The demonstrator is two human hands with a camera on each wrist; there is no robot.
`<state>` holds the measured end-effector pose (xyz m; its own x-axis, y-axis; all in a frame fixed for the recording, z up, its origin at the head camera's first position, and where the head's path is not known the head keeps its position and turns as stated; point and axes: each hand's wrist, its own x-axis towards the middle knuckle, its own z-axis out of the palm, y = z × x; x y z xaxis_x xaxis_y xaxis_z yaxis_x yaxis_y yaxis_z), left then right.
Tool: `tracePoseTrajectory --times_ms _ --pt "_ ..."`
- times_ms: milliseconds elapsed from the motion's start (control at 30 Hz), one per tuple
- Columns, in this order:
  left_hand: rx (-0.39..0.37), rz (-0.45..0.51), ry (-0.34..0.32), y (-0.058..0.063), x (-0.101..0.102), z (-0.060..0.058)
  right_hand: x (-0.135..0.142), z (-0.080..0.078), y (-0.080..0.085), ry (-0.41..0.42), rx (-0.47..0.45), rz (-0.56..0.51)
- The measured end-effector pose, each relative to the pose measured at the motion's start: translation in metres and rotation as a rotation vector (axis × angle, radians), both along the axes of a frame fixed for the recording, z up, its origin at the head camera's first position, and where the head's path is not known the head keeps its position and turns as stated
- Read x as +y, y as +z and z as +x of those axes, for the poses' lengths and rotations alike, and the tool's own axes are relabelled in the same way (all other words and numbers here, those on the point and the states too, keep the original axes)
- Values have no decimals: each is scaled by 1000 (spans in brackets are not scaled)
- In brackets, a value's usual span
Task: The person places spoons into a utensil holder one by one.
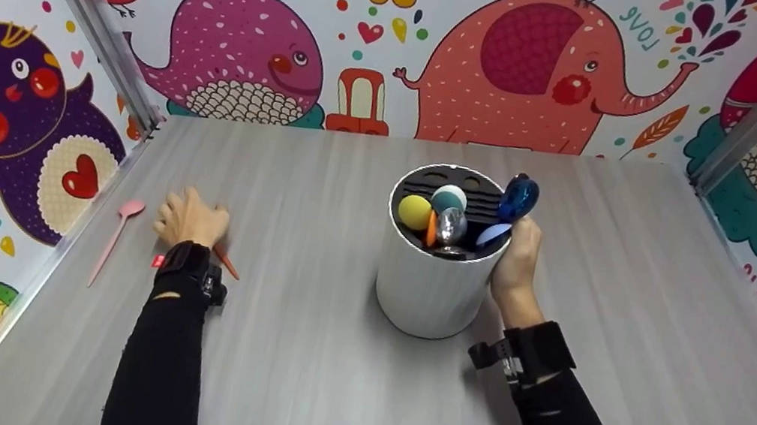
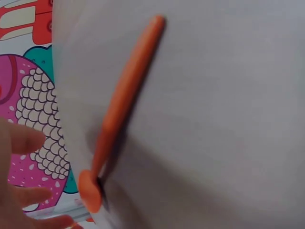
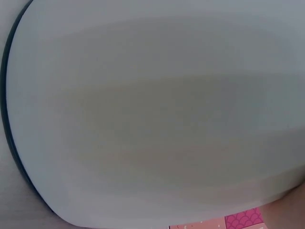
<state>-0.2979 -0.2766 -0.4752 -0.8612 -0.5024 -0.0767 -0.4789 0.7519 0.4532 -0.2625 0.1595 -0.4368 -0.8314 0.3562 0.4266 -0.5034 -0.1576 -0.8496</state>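
Observation:
My left hand [image 1: 191, 219] hovers over an orange spoon [image 2: 126, 93] that lies on the table. Its fingers are spread and apart from the spoon, as the left wrist view shows. In the head view only the handle tip of that spoon peeks out beside the wrist. My right hand [image 1: 518, 269] holds the right side of a white round utensil holder [image 1: 426, 292], its fingers partly hidden behind the wall. The holder stands upright and fills most of the right wrist view. Several utensils stick out of its black slotted top, among them a silver spoon [image 1: 451, 225] and a blue handle [image 1: 519, 198].
A pink spoon [image 1: 114, 239] lies left of my left hand, near the table's left edge. Printed cartoon panels and metal posts [image 1: 86, 18] border the grey wood-grain table [image 1: 293, 366] at the back and sides.

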Motion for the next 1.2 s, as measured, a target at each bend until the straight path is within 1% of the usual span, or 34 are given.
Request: tracePoseTrajectory --times_ms 100,167,300,367,567,700,833,967,1067,1200 --pt "-78 22 5 -4 -2 1 1 0 -1 4 2 0" --pt "-123 34 -5 -7 -3 3 1 0 -1 11 5 2" --pt "-204 28 -62 -9 -6 5 1 1 -1 6 2 8" --pt "-220 16 -89 -9 -7 6 1 2 0 4 1 9" --pt "-185 -32 -130 -9 -5 4 1 2 1 6 2 1" --pt "-161 -39 -182 -7 -2 4 1 1 0 29 5 -11" --pt "-139 -16 -224 -3 3 2 2 1 0 41 10 -9" --pt "-99 -15 -260 0 10 1 2 1 1 17 8 -5" --pt "-72 -16 -287 -1 16 0 2 1 1 8 1 -4" --pt "-69 -12 -309 -2 21 1 1 2 0 16 -2 8"
